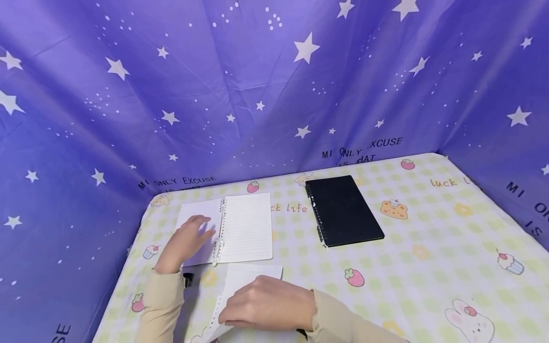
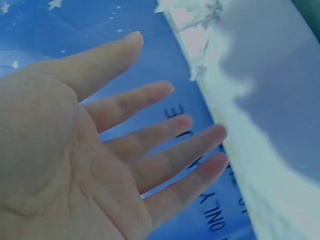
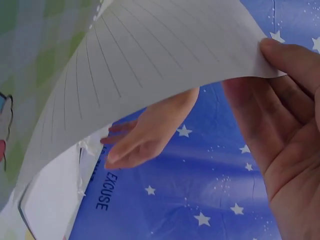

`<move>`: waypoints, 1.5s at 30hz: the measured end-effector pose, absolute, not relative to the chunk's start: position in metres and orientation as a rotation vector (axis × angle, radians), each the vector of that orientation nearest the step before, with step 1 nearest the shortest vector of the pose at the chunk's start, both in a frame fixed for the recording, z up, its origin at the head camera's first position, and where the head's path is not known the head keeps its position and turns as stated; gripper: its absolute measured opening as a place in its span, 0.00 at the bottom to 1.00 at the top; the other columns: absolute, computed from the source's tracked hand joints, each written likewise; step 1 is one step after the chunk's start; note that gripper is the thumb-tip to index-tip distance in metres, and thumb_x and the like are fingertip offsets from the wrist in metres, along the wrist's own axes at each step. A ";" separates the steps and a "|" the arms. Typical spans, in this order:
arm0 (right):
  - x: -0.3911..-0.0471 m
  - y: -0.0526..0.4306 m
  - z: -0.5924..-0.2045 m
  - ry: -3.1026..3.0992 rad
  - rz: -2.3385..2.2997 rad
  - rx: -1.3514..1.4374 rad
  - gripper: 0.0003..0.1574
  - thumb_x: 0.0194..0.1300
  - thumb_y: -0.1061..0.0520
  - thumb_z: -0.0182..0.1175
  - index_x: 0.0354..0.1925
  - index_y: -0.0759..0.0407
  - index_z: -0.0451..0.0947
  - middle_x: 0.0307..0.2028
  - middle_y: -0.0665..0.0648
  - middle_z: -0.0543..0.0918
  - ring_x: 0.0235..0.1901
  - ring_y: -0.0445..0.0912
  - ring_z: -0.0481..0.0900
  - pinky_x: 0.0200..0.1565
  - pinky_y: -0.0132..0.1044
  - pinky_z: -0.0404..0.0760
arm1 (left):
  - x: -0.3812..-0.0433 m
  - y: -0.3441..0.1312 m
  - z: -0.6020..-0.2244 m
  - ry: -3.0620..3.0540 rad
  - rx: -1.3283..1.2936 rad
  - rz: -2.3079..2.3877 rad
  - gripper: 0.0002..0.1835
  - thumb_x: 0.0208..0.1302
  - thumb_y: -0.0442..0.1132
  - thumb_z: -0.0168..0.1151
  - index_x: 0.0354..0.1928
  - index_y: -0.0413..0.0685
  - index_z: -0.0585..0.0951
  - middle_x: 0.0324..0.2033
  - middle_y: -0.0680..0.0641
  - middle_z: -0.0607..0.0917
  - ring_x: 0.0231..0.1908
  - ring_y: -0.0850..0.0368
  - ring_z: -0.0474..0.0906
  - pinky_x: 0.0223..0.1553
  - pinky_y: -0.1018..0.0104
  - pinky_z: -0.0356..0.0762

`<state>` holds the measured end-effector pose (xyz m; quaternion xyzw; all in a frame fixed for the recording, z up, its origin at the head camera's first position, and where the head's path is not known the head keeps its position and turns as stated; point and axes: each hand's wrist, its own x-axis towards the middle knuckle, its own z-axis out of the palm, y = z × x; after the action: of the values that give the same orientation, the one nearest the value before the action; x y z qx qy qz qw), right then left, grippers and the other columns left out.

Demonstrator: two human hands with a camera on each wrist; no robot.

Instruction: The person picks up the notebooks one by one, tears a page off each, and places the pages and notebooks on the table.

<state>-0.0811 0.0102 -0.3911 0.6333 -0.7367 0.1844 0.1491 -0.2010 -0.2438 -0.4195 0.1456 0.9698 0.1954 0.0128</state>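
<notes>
An open loose-leaf notebook [image 1: 249, 228] lies on the left part of the table, with lined pages on its right side and a white binder strip [image 1: 218, 250] down the middle. My left hand [image 1: 186, 243] is over its left side, fingers spread and relaxed, and the left wrist view shows a bare palm [image 2: 65, 150]. Nearer to me, my right hand [image 1: 270, 305] holds a lined, hole-punched sheet [image 1: 246, 276]. In the right wrist view the thumb [image 3: 292, 57] and fingers pinch the edge of this sheet, which bends in a curve.
A black-covered notebook [image 1: 345, 212] with a ring spine lies shut to the right of the open one. The checked tablecloth [image 1: 411, 276] has printed cartoons. A purple star-patterned curtain [image 1: 257, 143] hangs behind the table and at its sides.
</notes>
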 end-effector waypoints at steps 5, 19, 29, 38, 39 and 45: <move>-0.083 0.017 -0.386 -2.106 0.567 1.744 0.08 0.75 0.54 0.55 0.41 0.46 0.81 0.34 0.37 0.82 0.36 0.27 0.78 0.40 0.12 0.71 | -0.184 -0.247 -0.412 3.038 0.536 0.623 0.20 0.71 0.41 0.60 0.59 0.37 0.79 0.56 0.35 0.81 0.55 0.37 0.79 0.55 0.43 0.77; -0.091 0.027 -0.373 -1.981 0.609 1.562 0.08 0.71 0.58 0.60 0.45 0.51 0.84 0.38 0.40 0.85 0.41 0.30 0.82 0.48 0.17 0.76 | -0.148 -0.263 -0.400 2.635 0.928 0.776 0.20 0.65 0.28 0.63 0.58 0.43 0.80 0.54 0.45 0.84 0.53 0.49 0.82 0.55 0.50 0.79; -0.098 0.027 -0.373 -1.968 0.884 1.467 0.06 0.71 0.60 0.60 0.43 0.54 0.83 0.37 0.44 0.87 0.38 0.32 0.83 0.47 0.18 0.78 | -0.134 -0.288 -0.378 2.259 0.941 0.876 0.30 0.60 0.42 0.71 0.64 0.44 0.75 0.59 0.42 0.81 0.59 0.57 0.77 0.57 0.65 0.76; -0.102 0.030 -0.377 -2.021 0.915 1.400 0.10 0.68 0.63 0.62 0.46 0.55 0.83 0.40 0.46 0.88 0.41 0.34 0.85 0.48 0.23 0.81 | -0.129 -0.292 -0.373 1.991 1.115 1.139 0.28 0.59 0.32 0.70 0.63 0.43 0.77 0.57 0.48 0.83 0.49 0.58 0.83 0.51 0.63 0.81; -0.103 0.029 -0.377 -2.027 0.909 1.398 0.10 0.68 0.63 0.62 0.46 0.55 0.83 0.41 0.46 0.88 0.41 0.34 0.85 0.48 0.23 0.81 | -0.129 -0.293 -0.373 1.985 1.146 1.163 0.26 0.60 0.30 0.69 0.61 0.43 0.79 0.56 0.48 0.84 0.50 0.58 0.83 0.51 0.63 0.82; -0.104 0.030 -0.377 -2.035 0.906 1.382 0.10 0.68 0.63 0.62 0.46 0.54 0.83 0.40 0.45 0.87 0.40 0.34 0.84 0.48 0.23 0.81 | -0.130 -0.297 -0.369 2.082 1.276 1.182 0.16 0.62 0.30 0.67 0.52 0.45 0.86 0.48 0.46 0.88 0.52 0.58 0.83 0.53 0.70 0.80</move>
<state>-0.1038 0.0297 -0.3769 0.5093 -0.7502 0.3341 0.2572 -0.1301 -0.2967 -0.3693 0.4597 0.7498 0.4257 0.2127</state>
